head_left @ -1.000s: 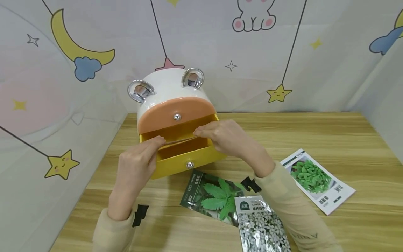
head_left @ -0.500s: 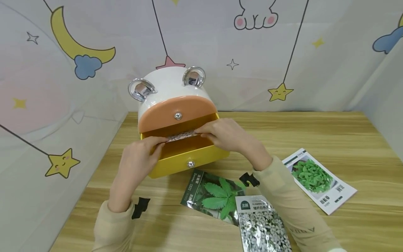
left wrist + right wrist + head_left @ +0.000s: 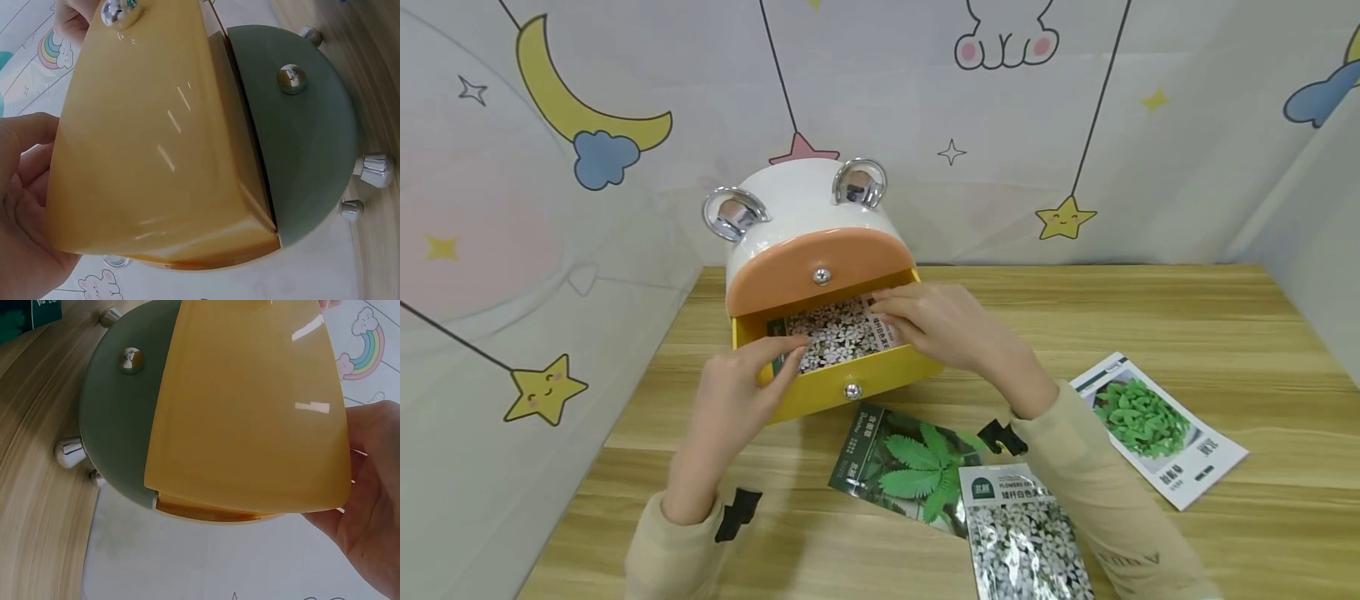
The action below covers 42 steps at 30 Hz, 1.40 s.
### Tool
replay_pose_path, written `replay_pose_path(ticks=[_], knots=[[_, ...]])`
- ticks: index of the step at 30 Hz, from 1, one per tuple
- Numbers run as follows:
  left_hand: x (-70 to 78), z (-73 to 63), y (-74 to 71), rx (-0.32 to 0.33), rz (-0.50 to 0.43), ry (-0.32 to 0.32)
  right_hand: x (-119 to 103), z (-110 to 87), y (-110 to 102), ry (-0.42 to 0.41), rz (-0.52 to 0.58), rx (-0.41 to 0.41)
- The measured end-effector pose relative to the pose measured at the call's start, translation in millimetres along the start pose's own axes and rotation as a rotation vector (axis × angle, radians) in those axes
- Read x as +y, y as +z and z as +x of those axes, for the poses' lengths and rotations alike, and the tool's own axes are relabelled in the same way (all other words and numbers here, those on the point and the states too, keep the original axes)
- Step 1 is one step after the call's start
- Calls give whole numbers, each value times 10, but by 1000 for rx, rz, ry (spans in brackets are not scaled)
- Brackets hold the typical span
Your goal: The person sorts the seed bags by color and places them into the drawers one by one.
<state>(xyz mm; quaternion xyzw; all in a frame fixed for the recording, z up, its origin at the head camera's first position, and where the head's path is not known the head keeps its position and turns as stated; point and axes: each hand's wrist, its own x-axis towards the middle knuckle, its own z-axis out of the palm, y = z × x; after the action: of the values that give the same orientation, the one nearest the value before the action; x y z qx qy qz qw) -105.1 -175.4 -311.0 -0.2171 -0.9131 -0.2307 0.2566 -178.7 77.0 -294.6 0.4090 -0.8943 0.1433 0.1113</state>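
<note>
A seed packet [image 3: 833, 337] with white flowers lies in the pulled-out yellow drawer [image 3: 820, 394] of a white animal-shaped drawer box [image 3: 801, 196]. Over its left part is my left hand [image 3: 737, 379], index finger and thumb tips close together above the printed face. My right hand [image 3: 940, 325] reaches over the drawer's right side, its fingers extended across the packet's right end. Both wrist views show the drawer from below, its yellow front [image 3: 137, 144] hiding most fingertips. Beneath it is a closed green drawer [image 3: 128, 412] with a silver knob.
On the wooden table [image 3: 790, 517] lie a green-leaf seed packet [image 3: 917, 475], another white-flower packet [image 3: 1030, 533] partly over it, and a white-bordered packet [image 3: 1157, 429] at right. Above the yellow drawer is a closed orange drawer [image 3: 827, 262]. A patterned cloth wall [image 3: 985, 200] stands behind.
The white-flower packet, first seen edge-on between both hands, has tipped down into the yellow drawer with its picture face up. My left fingers have shifted slightly right; the right hand stays nearly in place.
</note>
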Motion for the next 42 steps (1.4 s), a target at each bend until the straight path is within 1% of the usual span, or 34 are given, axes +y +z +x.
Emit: replay_pose_path(ticks=[5,7,12,14,17,21,24,26,30,35,38,42], knots=[[78,-37,30,67,-35,73,-15,-101,-4,-8,4,33],[108,-49,45,83,-26,107,-15,-148,-1,-26,-3,57],[174,-85,87,118,31,188,-6,-267,10,-88,-17,120],[201,-92,100,138,32,218,-6,-314,9,-114,-21,143],[245,-98,108,168,-6,268,-13,-382,2,-145,-20,164],[323,-100,112,207,-88,347,-32,-482,-14,-170,-21,181],[399,-105,119,235,-117,406,-58,-573,-29,-183,-24,188],[450,-110,122,249,-119,439,-81,-637,-41,-188,-26,187],[542,-113,132,263,-124,490,-125,-760,-59,-197,-30,187],[630,-119,153,269,-129,578,-170,-902,-87,-220,-44,183],[678,-130,165,258,-128,631,-207,-1001,-103,-219,-54,173],[730,-151,193,225,-87,683,-257,-1165,-82,-186,-70,166]])
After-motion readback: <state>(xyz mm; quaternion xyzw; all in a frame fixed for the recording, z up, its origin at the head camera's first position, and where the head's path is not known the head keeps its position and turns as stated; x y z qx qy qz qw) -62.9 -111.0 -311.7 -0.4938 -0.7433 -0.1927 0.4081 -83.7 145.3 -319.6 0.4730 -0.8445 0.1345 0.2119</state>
